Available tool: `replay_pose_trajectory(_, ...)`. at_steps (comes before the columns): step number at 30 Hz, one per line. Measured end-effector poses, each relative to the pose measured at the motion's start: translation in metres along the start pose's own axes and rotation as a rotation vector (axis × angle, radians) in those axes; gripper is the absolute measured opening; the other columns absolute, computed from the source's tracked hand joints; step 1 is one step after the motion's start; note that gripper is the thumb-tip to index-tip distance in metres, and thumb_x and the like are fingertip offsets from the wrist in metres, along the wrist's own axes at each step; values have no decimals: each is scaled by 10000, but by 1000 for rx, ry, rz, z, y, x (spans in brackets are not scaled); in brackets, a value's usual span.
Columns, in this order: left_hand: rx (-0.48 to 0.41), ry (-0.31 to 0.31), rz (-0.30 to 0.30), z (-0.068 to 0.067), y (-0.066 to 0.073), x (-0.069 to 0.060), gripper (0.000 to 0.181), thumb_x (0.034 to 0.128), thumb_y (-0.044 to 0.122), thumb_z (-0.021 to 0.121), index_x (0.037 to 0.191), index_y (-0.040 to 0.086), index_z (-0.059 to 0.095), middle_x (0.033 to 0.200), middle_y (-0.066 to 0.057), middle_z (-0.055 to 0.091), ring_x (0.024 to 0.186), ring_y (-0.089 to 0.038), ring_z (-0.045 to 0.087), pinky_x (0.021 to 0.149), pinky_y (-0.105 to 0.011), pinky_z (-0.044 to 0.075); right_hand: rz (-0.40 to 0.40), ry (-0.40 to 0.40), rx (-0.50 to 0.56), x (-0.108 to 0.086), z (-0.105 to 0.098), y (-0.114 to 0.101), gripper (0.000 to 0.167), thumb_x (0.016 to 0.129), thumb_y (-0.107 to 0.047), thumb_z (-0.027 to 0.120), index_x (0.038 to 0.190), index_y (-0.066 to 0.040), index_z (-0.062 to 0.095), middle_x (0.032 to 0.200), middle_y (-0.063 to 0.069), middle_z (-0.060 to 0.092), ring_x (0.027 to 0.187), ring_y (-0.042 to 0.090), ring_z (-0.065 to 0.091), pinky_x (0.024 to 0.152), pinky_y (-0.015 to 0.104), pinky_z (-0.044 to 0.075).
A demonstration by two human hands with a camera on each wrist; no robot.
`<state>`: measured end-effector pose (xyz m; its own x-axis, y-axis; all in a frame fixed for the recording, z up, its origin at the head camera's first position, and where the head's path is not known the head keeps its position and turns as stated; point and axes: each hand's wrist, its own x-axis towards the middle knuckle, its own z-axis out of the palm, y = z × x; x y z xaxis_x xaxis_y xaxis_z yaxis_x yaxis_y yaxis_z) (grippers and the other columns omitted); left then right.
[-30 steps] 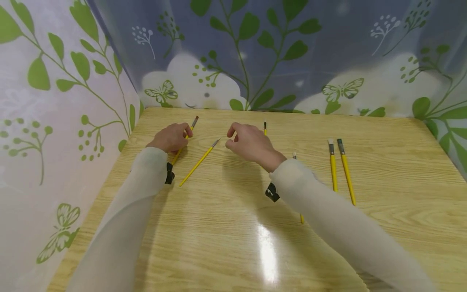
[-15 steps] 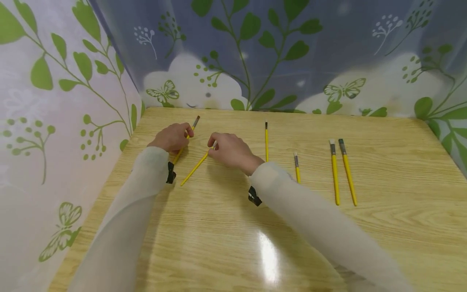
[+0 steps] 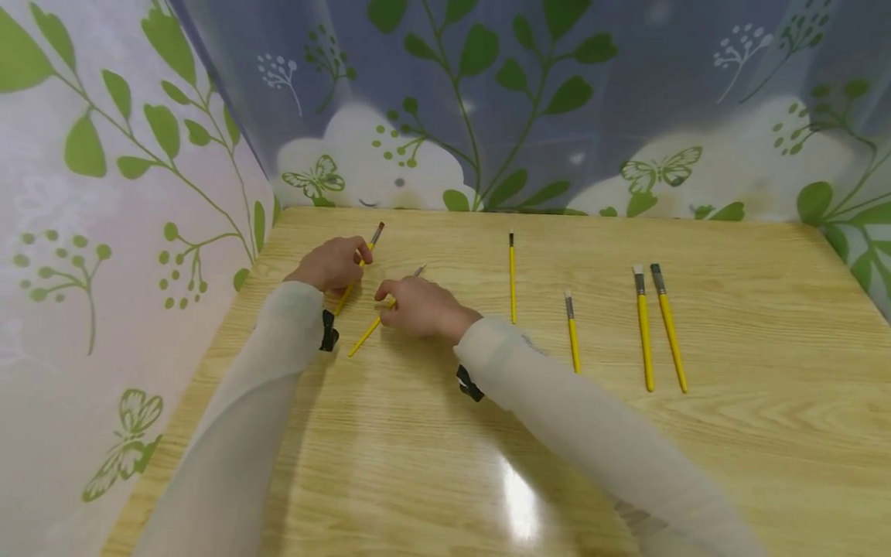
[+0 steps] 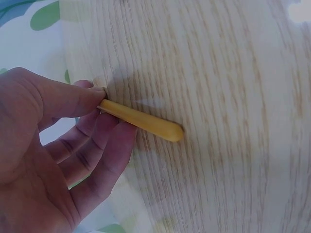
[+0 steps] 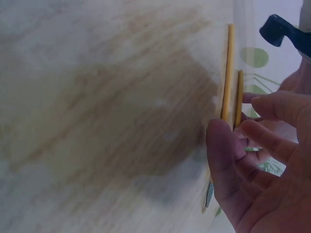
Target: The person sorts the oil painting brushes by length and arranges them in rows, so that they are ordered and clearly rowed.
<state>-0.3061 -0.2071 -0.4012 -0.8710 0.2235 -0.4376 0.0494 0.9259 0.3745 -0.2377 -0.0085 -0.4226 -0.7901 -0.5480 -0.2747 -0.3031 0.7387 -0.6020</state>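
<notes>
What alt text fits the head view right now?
The left hand holds a yellow paintbrush at a wood-grain table; the right hand partly covers a second yellow brush. Four more brushes lie farther right.

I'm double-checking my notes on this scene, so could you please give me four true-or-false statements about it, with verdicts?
1. The left hand pinches a yellow brush handle. True.
2. The two rightmost brushes both have white tips. False: beside the wide white-tipped brush lies a dark-tipped brush.
3. In the head view, the right hand partly hides the fine-tipped brush. True.
4. Both forearms are bare. False: pale sleeves cover them.
</notes>
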Motion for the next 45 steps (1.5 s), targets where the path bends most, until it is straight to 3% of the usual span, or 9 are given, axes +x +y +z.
replay_pose_trajectory(3, -1, 5, -2, 0, 1, -2, 360, 1024, 34, 486, 1368, 110, 564, 1533, -228, 519, 730, -220, 584, 642, -314, 500, -15, -2, -23, 2, 3, 0, 449, 1080, -296, 597, 1508, -160, 606, 901, -17, 671, 600, 138, 576, 614, 302, 479)
replay_pose_trajectory(11, 2, 14, 4, 1, 2, -5, 357, 1029, 25, 488, 1369, 104, 567, 1531, -235, 520, 850, -262, 646, 680, -317, 548, -37, 12, -100, -9, 2, -14, 400, 1108, -268, 591, 1488, -146, 626, 1284, 62, 717, 979, 219, 612, 843, 340, 496)
replay_pose_trajectory(15, 5, 23, 11, 1, 0, -3, 365, 1025, 19, 495, 1372, 105, 569, 1535, -234, 523, 900, -279, 648, 694, -317, 548, -32, 26, -121, -9, 4, -16, 309, 1110, -278, 597, 1379, -149, 677, 1296, 49, 717, 959, 197, 611, 811, 329, 498)
replay_pose_trajectory(21, 3, 30, 11, 2, -2, 0, 382, 1000, 12, 501, 1362, 105, 576, 1521, -232, 527, 931, -297, 638, 672, -314, 540, -25, 78, -156, -11, 6, -16, 150, 1105, -225, 590, 1126, -119, 695, 1011, 21, 711, 789, 153, 590, 690, 283, 465)
replay_pose_trajectory(24, 6, 30, 10, 2, 0, -2, 378, 1006, 17, 495, 1366, 102, 574, 1526, -236, 525, 909, -290, 638, 666, -314, 535, 13, 98, -182, -14, 6, -16, 142, 1095, -199, 587, 1077, -102, 688, 974, 34, 701, 780, 161, 598, 669, 288, 474)
replay_pose_trajectory(31, -3, 29, 8, 2, 4, -6, 374, 1024, 9, 478, 1375, 100, 569, 1520, -233, 525, 821, -252, 602, 659, -319, 517, 137, 144, -270, -7, 10, -12, 200, 1076, -168, 581, 1206, -69, 696, 1069, 120, 715, 825, 225, 644, 606, 337, 542)
replay_pose_trajectory(35, -11, 29, 9, 2, 3, -6, 370, 1027, 12, 483, 1376, 100, 568, 1521, -230, 526, 824, -245, 585, 683, -323, 529, 150, 180, -341, -4, 15, -11, 218, 1080, -157, 562, 1200, -50, 709, 1029, 145, 731, 804, 239, 701, 587, 363, 582)
replay_pose_trajectory(41, -2, 35, 8, 2, 2, -6, 359, 1028, 24, 489, 1368, 106, 570, 1511, -223, 533, 789, -234, 584, 678, -325, 523, 147, 177, -456, -20, 14, -21, 274, 1143, -176, 508, 1266, -45, 715, 1081, 160, 745, 963, 280, 761, 713, 397, 648)
replay_pose_trajectory(45, 2, 29, 7, 2, 2, -5, 359, 1032, 25, 480, 1371, 108, 567, 1510, -221, 532, 758, -230, 585, 666, -330, 504, 165, 142, -432, -22, 11, -19, 303, 1152, -218, 487, 1343, -103, 692, 1091, 127, 744, 932, 254, 731, 694, 412, 623)
